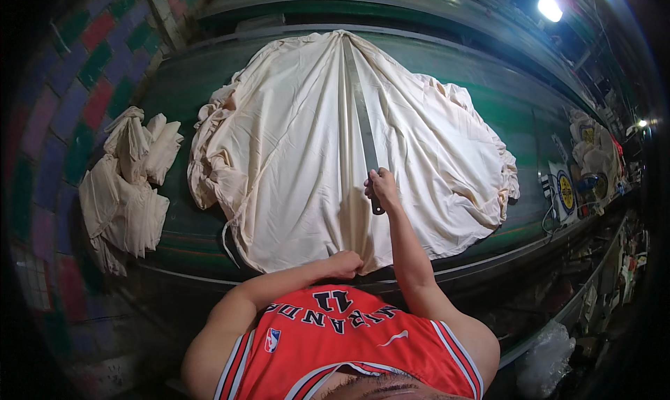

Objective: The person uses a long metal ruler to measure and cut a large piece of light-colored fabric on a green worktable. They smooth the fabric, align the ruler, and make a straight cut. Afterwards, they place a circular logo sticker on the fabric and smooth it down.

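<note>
A wide cream cloth lies spread out in front of me, with folds fanning from its far middle and bunched edges on both sides. On top of it runs a long metal ruler, pointing away from me, with a hole at its near end. My right hand is closed around the ruler close to that end. At the cloth's near edge my left hand is closed, gripping the fabric; its fingertips are partly hidden. A thin cord hangs at the cloth's left near edge.
The cloth rests on a long green table. A heap of cream cloth lies at the left, beside a multicoloured brick wall. Printed cloth pieces are piled at the far right. Clear plastic sits low on the right.
</note>
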A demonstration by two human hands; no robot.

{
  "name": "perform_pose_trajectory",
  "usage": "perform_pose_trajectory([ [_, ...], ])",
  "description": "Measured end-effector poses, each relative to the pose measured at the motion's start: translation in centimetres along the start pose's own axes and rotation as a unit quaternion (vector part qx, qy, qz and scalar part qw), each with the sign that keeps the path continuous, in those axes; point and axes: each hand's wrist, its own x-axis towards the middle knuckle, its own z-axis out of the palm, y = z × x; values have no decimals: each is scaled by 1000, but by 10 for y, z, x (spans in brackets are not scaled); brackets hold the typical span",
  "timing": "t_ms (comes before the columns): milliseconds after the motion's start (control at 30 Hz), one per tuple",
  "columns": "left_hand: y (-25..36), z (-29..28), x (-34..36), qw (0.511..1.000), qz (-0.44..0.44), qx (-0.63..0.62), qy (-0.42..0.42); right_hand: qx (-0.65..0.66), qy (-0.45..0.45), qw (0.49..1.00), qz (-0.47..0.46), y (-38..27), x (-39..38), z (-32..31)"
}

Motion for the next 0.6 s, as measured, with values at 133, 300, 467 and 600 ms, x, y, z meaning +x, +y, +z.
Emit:
perform_pose_trajectory([
  [133,-1,4,-6,999,8,-27,-41,89,-16,996,12,7,-16,5],
  [300,0,12,-3,998,29,-32,-55,-68,27,997,-32,-3,-18,16],
  [467,6,15,4,998,15,24,-58,-22,15,999,-38,-15,6,21],
  [600,11,18,5,996,31,70,-40,63,-2,998,-7,-16,26,21],
])
